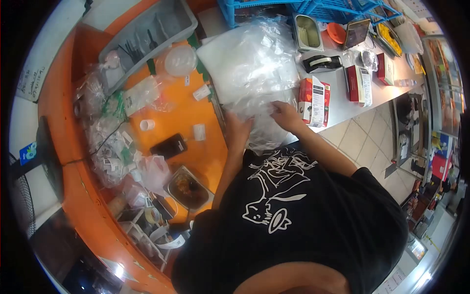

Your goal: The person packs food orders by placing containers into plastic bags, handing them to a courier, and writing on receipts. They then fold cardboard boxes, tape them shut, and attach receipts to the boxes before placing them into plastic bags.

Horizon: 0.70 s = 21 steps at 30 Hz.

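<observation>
A pile of clear plastic bags (249, 59) lies on the counter in front of me, crinkled and shiny. The near part of a clear plastic bag (264, 130) hangs between my hands, close to my black shirt. My left hand (238, 128) grips its left side, with the fingertips partly lost against the plastic. On the right side, my right hand (288, 116) pinches the plastic between thumb and fingers. A red and white box (314, 103) stands just beyond my right hand.
On the orange counter (188, 149) to the left are a phone (169, 146), a metal tray of food (190, 188) and heaped plastic bags (110, 147). A grey cutlery bin (152, 36) stands behind. At right are a tape dispenser (321, 63), metal containers (308, 32) and a blue crate (259, 9).
</observation>
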Each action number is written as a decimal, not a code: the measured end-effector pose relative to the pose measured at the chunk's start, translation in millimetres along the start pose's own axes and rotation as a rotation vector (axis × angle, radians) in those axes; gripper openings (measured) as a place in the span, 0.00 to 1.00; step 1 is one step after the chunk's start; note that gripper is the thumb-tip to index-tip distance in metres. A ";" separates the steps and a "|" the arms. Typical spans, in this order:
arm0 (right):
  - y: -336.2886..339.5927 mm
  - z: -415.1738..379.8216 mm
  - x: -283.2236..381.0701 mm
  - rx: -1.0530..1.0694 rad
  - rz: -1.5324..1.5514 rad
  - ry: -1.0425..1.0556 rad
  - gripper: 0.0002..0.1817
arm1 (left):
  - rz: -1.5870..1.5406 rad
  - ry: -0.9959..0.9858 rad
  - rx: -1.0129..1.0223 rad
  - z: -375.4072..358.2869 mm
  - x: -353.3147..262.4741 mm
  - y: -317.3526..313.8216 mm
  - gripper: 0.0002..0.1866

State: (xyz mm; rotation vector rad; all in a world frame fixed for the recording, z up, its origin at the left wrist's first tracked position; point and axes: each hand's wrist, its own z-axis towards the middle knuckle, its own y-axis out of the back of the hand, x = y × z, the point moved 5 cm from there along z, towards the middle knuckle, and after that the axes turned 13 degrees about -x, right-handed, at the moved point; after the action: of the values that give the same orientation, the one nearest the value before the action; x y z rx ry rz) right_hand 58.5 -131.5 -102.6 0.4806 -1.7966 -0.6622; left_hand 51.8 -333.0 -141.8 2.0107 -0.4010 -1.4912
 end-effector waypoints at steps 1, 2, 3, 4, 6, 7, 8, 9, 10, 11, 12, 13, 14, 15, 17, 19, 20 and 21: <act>5.2 -3.2 4.6 0.163 0.072 0.053 0.21 | -0.005 -0.009 0.008 9.2 1.4 -2.7 0.28; 21.5 -3.8 -0.3 0.162 0.064 0.052 0.21 | -0.107 0.011 0.026 19.9 4.3 -0.5 0.25; 33.2 -7.8 1.0 0.362 0.665 -0.022 0.22 | -0.206 0.037 0.038 25.7 5.0 5.2 0.22; 49.6 -11.5 7.1 0.555 1.271 -0.104 0.24 | -0.208 0.042 0.031 28.3 5.7 11.8 0.22; 87.2 -4.7 2.5 0.280 1.210 -0.364 0.25 | -0.417 0.133 0.049 35.0 3.8 22.3 0.22; 86.7 12.8 -37.9 0.413 0.940 -0.274 0.21 | -0.487 0.163 0.051 38.2 9.0 21.9 0.22; 67.6 24.5 -39.8 0.473 0.729 -0.201 0.19 | -0.505 0.023 0.047 43.1 26.0 5.9 0.23; 44.8 29.9 -29.6 0.523 0.517 -0.129 0.18 | -0.521 -0.118 0.046 44.8 31.3 -2.9 0.25; 25.9 26.2 4.8 0.532 0.409 0.026 0.17 | -0.523 -0.124 0.052 42.7 28.1 -3.8 0.25; 2.9 18.8 19.4 0.331 0.287 0.053 0.19 | -0.473 -0.278 0.007 36.2 17.5 0.4 0.25; -41.9 31.5 6.0 0.325 0.221 0.276 0.20 | -0.420 -0.430 -0.039 26.6 5.6 6.8 0.25; -89.8 44.8 -21.9 0.234 0.261 0.381 0.17 | -0.416 -0.437 -0.033 14.5 -9.4 18.6 0.25; -96.8 45.0 -14.0 0.227 0.270 0.379 0.17 | -0.318 -0.583 -0.159 -4.6 -36.7 43.0 0.26; -92.6 48.5 -6.2 0.058 0.185 0.319 0.15 | -0.217 -0.727 -0.288 -20.0 -56.4 59.4 0.28; -61.5 41.3 24.2 -0.152 0.162 0.154 0.09 | -0.203 -0.869 -0.182 -39.7 -67.6 59.0 0.28; -92.7 54.5 -12.8 -0.014 0.511 0.030 0.11 | -0.190 -0.959 0.070 -57.4 -67.6 45.2 0.30; -94.5 56.7 -18.2 -0.005 0.667 -0.010 0.11 | -0.188 -0.954 0.062 -57.8 -70.6 42.7 0.30; -96.1 58.9 -23.3 0.003 0.823 -0.051 0.11 | -0.105 -0.827 -0.029 -51.2 -71.3 41.4 0.29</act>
State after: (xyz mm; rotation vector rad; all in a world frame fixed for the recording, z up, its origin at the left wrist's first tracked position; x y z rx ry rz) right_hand 9.7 -178.4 -195.7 -0.2872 -1.8353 -0.0923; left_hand 81.2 -310.5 -52.1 1.3181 -0.5926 -2.3397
